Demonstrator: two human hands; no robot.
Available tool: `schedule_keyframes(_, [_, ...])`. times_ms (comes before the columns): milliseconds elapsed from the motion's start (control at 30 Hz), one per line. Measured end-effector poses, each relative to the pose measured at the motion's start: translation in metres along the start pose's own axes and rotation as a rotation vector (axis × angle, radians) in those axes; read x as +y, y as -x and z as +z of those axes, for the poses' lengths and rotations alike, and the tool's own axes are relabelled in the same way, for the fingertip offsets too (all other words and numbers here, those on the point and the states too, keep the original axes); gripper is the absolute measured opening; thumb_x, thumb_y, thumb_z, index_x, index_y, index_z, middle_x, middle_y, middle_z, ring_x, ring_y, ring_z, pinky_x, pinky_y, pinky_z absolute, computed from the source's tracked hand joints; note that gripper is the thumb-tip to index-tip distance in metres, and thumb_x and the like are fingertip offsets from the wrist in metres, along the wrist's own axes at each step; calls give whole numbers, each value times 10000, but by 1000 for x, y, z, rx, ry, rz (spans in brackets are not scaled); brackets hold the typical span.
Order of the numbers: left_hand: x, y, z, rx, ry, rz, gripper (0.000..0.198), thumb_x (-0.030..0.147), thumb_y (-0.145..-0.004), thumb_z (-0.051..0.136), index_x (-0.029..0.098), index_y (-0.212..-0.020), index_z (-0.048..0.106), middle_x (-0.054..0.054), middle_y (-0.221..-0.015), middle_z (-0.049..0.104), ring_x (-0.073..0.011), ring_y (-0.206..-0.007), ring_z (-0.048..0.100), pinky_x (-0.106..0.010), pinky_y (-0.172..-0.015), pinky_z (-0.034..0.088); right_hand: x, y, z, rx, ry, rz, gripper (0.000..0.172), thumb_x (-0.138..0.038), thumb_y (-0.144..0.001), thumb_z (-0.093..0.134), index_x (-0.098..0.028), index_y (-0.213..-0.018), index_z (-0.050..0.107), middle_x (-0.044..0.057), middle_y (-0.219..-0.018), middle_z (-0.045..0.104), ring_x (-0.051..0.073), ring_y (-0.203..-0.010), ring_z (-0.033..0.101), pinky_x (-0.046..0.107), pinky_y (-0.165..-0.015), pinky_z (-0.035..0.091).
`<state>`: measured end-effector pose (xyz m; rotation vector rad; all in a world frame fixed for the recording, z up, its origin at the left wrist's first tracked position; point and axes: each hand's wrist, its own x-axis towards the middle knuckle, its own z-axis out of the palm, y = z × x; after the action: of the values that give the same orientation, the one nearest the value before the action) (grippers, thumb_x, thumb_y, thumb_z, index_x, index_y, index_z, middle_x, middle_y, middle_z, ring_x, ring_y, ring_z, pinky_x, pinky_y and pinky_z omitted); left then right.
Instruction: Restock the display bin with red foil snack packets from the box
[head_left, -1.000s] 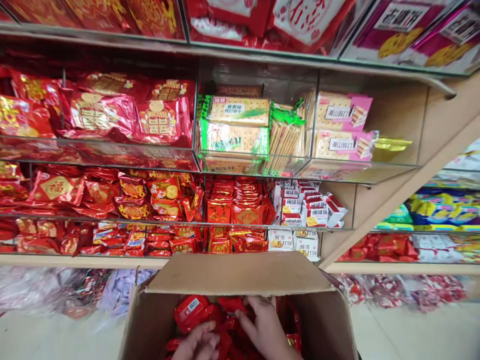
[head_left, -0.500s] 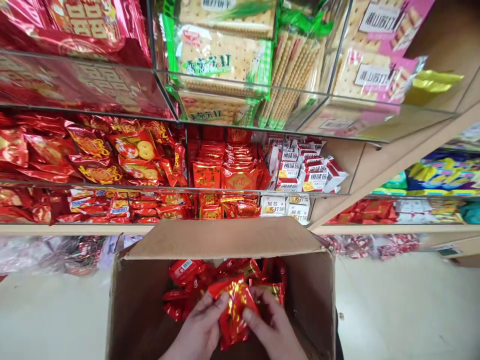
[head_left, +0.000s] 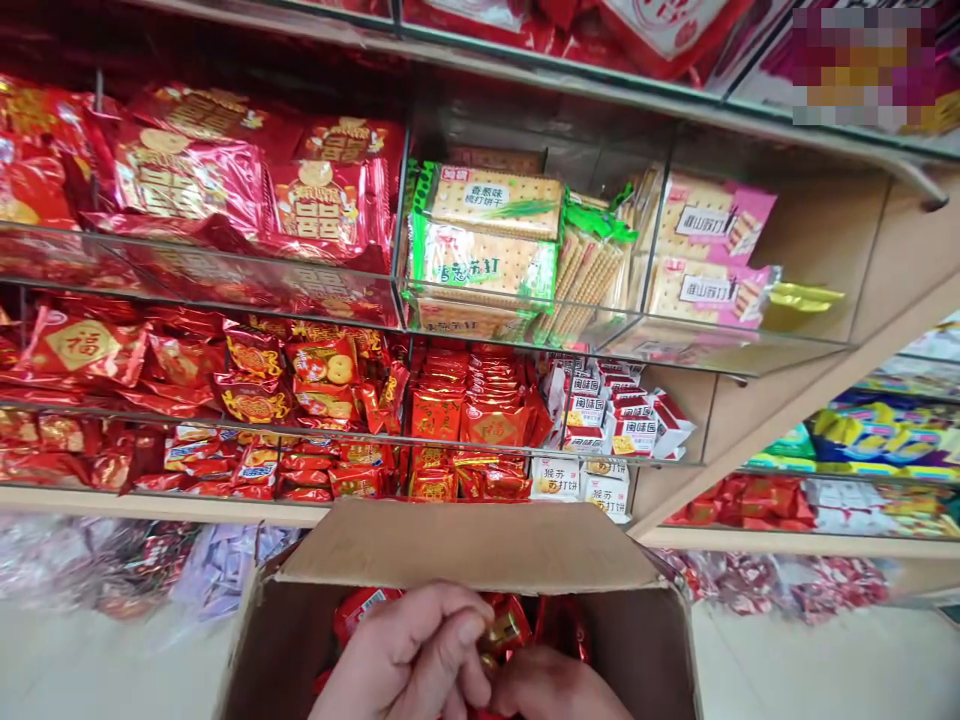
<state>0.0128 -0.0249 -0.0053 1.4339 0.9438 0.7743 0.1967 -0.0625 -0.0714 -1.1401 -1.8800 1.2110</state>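
Both hands pinching a red packet (head_left: 504,630) over the box (head_left: 480,548).

L hand (head_left: 416,660) & R hand (head_left: 555,690) are meeting together, fingers closing on the packet betw. them; more red packets (head_left: 360,608) are lying in the box just under the hands. Shelves (head_left: 315,515) w/ red snacks (head_left: 457,415) and crackers (head_left: 484,245) are standing beyond the hands.

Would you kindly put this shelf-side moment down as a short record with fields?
Setting: shop shelves with clear dividers, packed with snacks
Left hand: over the open cardboard box, fingers curled around a small red and gold packet
Right hand: low in the box, touching the same packet
Box contents: red packets, partly hidden
Shelf ahead: red packs, green cracker packs, pink cracker packs
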Motion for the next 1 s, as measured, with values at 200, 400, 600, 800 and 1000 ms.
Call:
schedule_keyframes(200, [-12, -13, -61, 356, -232, 201, 232, 387, -769, 557, 238, -941, 601, -16, -813, 687, -174, -769, 642, -229, -700, 513, -54, -37, -51, 288, -317, 170, 252, -338, -702, 652, -203, -891, 551, 25, -879, 644, 162, -811, 597, 286, -738, 470])
schedule_keyframes(400, [-19, -21, -52, 156, 39, 156, 467, 336, -724, 632, 269, -1154, 464, -47, -1038, 636, -185, -875, 609, -283, -788, 501, -66, -73, -41, 210, -522, 127, 343, -269, -667, 697, -216, -942, 498, 21, -925, 644, 158, -852, 610, 321, -791, 476])
schedule_keyframes(600, [-16, -26, -50, 137, 88, 144, 545, 264, -756, 600, 296, -1256, 385, -31, -1071, 631, -189, -972, 585, -287, -850, 474, -75, -96, -30, 162, -520, 88, 293, -257, -680, 687, -194, -927, 543, 22, -915, 656, 146, -838, 618, 294, -769, 490])
schedule_keyframes(800, [-30, -21, -103, 407, -646, 378, 401, 312, -789, 525, 264, -1184, 478, -41, -1061, 649, -184, -911, 623, -244, -820, 480, -75, -141, -88, 496, -595, 215, 331, -266, -556, 765, -177, -764, 524, -19, -727, 649, 105, -634, 624, 234, -617, 521])
schedule_keyframes(1000, [-56, -25, -120, 483, -872, 398, 354, 354, -810, 476, 225, -1139, 500, -27, -962, 698, -166, -837, 662, -195, -719, 512, -60, -192, -125, 646, -278, 169, 280, -274, -610, 683, -185, -834, 540, 31, -840, 660, 169, -730, 636, 339, -671, 530])
